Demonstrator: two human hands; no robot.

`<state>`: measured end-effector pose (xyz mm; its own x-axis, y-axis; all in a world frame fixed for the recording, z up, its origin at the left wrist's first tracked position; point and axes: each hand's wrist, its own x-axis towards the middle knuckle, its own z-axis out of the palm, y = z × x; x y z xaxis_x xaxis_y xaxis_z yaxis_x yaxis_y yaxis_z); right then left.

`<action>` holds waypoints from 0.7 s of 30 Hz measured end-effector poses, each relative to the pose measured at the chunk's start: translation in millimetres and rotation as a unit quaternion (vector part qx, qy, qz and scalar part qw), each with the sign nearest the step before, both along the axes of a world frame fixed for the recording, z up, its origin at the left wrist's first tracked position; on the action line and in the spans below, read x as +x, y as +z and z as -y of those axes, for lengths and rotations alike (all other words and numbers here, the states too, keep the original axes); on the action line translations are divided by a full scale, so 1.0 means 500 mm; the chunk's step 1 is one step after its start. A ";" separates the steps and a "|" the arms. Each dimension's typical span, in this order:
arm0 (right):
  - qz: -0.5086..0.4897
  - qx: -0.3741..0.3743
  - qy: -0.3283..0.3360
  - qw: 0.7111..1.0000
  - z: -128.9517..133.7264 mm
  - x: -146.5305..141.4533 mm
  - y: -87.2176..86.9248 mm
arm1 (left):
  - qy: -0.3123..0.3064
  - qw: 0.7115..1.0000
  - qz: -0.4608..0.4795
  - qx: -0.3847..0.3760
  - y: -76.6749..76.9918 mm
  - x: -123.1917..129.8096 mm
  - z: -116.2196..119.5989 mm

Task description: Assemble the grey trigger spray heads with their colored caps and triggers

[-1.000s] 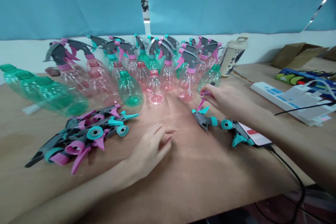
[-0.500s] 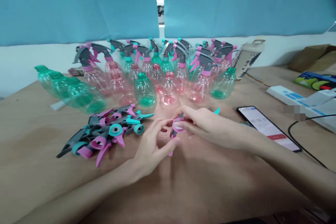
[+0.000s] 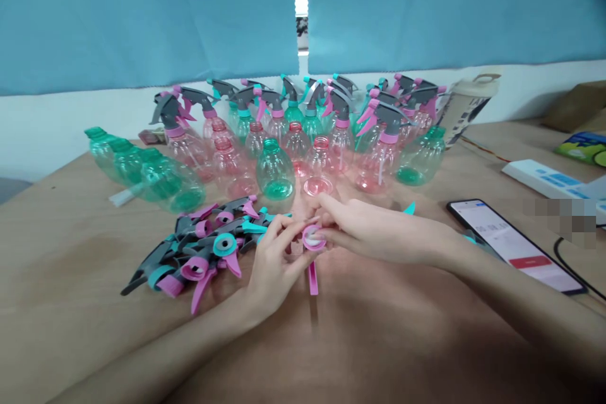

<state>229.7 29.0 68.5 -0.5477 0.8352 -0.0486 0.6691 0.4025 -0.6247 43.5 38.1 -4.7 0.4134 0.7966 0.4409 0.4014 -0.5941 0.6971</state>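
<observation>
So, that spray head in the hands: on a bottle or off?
Off. The spray head shows its pink collar facing the camera, no bottle in it.

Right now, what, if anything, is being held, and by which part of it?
A spray head, held at its pink collar by the left hand; the right hand is also at the collar, its exact grip partly hidden.
</observation>
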 end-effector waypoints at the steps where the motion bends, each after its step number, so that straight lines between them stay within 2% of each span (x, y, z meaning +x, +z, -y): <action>1: 0.003 0.004 -0.002 1.000 0.001 -0.001 0.002 | 0.001 1.000 -0.003 0.001 0.001 0.000 0.001; 8: 0.015 0.081 -0.028 0.996 0.022 0.003 0.017 | 0.022 1.000 -0.016 0.008 0.005 0.000 0.005; 13: 0.065 0.081 0.001 0.995 0.031 0.002 0.017 | 0.030 0.999 -0.015 0.002 0.002 -0.001 0.002; 21: 0.053 0.107 0.023 0.993 0.040 -0.003 0.013 | 0.022 1.000 -0.005 0.004 -0.001 -0.001 -0.002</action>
